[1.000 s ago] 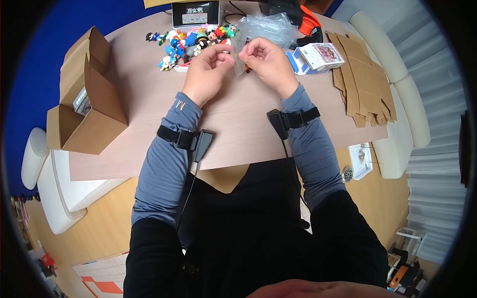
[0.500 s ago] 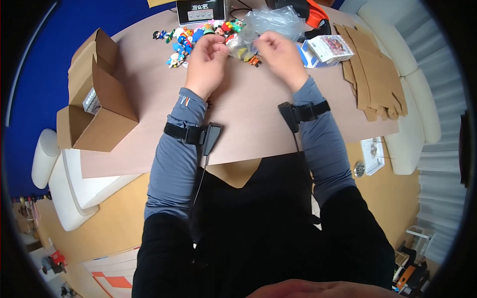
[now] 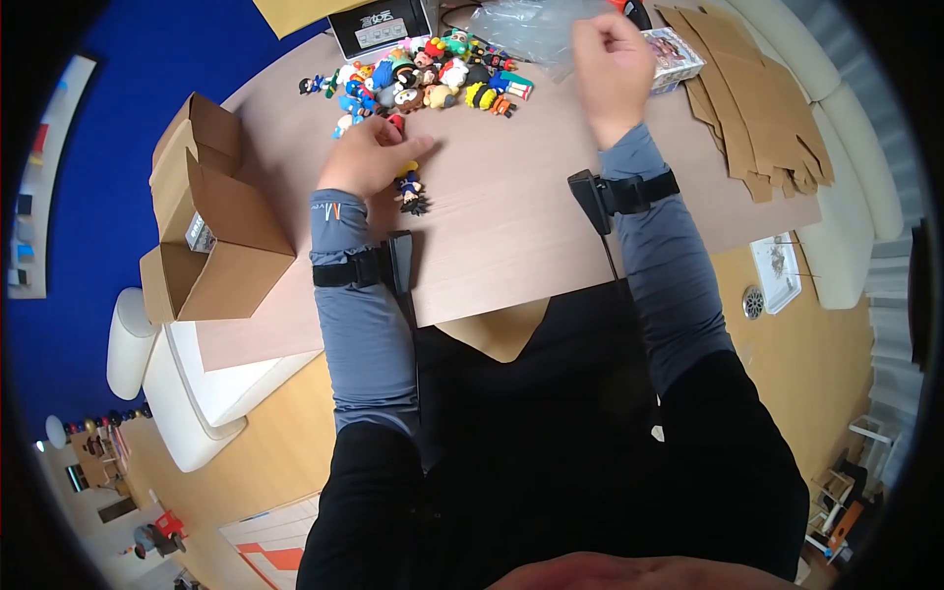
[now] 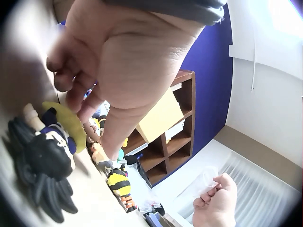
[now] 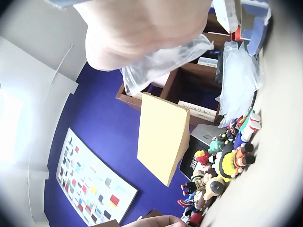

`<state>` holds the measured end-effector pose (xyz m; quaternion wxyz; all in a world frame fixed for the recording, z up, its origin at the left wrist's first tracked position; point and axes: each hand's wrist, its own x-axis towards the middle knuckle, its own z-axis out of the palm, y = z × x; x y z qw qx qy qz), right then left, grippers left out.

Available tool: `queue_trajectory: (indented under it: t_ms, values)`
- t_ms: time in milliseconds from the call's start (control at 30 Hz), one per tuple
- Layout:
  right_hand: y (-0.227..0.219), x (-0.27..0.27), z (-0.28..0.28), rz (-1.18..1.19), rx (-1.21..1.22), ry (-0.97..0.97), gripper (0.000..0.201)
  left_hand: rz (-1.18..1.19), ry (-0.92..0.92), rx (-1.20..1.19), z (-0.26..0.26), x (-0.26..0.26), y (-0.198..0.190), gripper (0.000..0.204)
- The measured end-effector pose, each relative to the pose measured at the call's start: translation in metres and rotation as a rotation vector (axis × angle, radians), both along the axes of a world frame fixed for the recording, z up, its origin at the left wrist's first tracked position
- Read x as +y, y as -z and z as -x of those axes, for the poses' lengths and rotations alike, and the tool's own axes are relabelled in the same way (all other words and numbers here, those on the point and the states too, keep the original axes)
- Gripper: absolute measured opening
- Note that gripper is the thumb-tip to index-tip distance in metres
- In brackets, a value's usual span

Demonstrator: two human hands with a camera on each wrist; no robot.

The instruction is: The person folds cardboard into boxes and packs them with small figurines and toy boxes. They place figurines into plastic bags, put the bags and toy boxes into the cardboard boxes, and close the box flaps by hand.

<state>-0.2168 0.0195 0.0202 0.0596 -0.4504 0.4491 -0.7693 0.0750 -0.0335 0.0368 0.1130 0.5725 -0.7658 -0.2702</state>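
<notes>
My left hand is low over the table, fingers loosely bent and thumb stretched out, holding nothing. Just beside it lies a small figurine with spiky black hair, dark blue clothes and a yellow part. The left wrist view shows this figurine large, below the fingertips. Raised at the back right, my right hand has curled fingers pinching a clear plastic bag. Between the hands, toward the back, lies a pile of colourful figurines, with a yellow-and-black one at its near right.
An open cardboard box stands at the left. Behind the figurines are a black-and-white box and a heap of clear plastic bags. At the right lie a printed white box and flattened cardboard.
The hands, earlier close together at the plastic bag, have parted. My right hand has risen to the back right with the bag; my left has come down leftward beside the black-haired figurine.
</notes>
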Motion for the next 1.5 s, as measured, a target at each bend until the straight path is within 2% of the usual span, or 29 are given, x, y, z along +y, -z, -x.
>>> queue_trajectory:
  t_ms: [33,67,100,167,200,267,367,433,467,533,567,600,667,867,1133,1233,1300,1500]
  values:
    - [-0.002,-0.003,-0.003,-0.035,0.071,-0.014,0.012,0.001,0.003,-0.001,0.000,0.003,-0.002,0.046]
    - [-0.002,-0.001,-0.006,-0.035,0.071,-0.010,0.012,-0.028,0.100,-0.007,-0.001,0.007,-0.004,0.049]
    - [-0.001,0.001,-0.012,-0.115,0.175,-0.047,0.011,-0.058,0.199,-0.013,-0.001,0.009,-0.006,0.052]
    - [-0.002,0.003,-0.018,-0.257,0.324,-0.089,0.011,-0.095,0.253,-0.003,-0.001,0.010,-0.006,0.053]
    - [0.000,0.002,-0.018,-0.260,0.327,-0.085,0.011,-0.131,0.298,0.007,-0.001,0.010,-0.005,0.054]
    - [0.004,-0.003,-0.019,-0.323,0.207,-0.260,0.019,-0.157,0.297,0.044,0.002,0.008,0.003,0.049]
    - [0.003,-0.002,-0.019,-0.427,0.219,-0.304,0.020,-0.078,0.298,0.063,0.008,0.005,0.009,0.041]
    - [0.001,-0.002,-0.022,-0.467,0.230,-0.328,0.019,-0.198,0.207,0.336,0.013,0.000,0.009,0.031]
    - [0.002,-0.001,-0.026,-0.487,0.243,-0.327,0.020,-0.196,0.207,0.346,0.016,-0.002,0.011,0.031]
    - [0.001,0.002,-0.030,-0.505,0.266,-0.324,0.020,-0.155,0.118,0.820,0.024,-0.002,0.009,0.023]
    - [0.000,0.003,-0.031,-0.530,0.268,-0.354,0.021,-0.142,0.126,0.964,0.026,0.001,0.004,0.021]
    - [-0.001,0.003,-0.032,-0.556,0.270,-0.383,0.022,-0.139,0.126,0.972,0.030,0.005,0.000,0.021]
    - [-0.003,0.006,-0.036,-0.560,0.264,-0.404,0.023,-0.144,0.063,1.190,0.037,0.013,-0.008,0.023]
    - [-0.002,0.005,-0.038,-0.528,0.276,-0.474,0.023,0.024,0.002,1.089,0.048,0.017,0.003,0.026]
    - [0.001,0.005,-0.038,-0.500,0.296,-0.555,0.018,0.140,-0.051,1.134,0.050,0.010,0.013,0.031]
    - [0.005,0.003,-0.041,-0.506,0.321,-0.587,0.017,0.102,0.043,1.065,0.053,0.015,0.014,0.033]
    - [0.009,0.002,-0.043,-0.471,0.258,-0.606,0.021,-0.070,0.226,1.130,0.056,0.018,0.014,0.033]
    - [0.003,0.006,-0.038,-0.522,0.329,-0.603,0.014,-0.065,0.245,1.065,0.053,0.014,0.018,0.036]
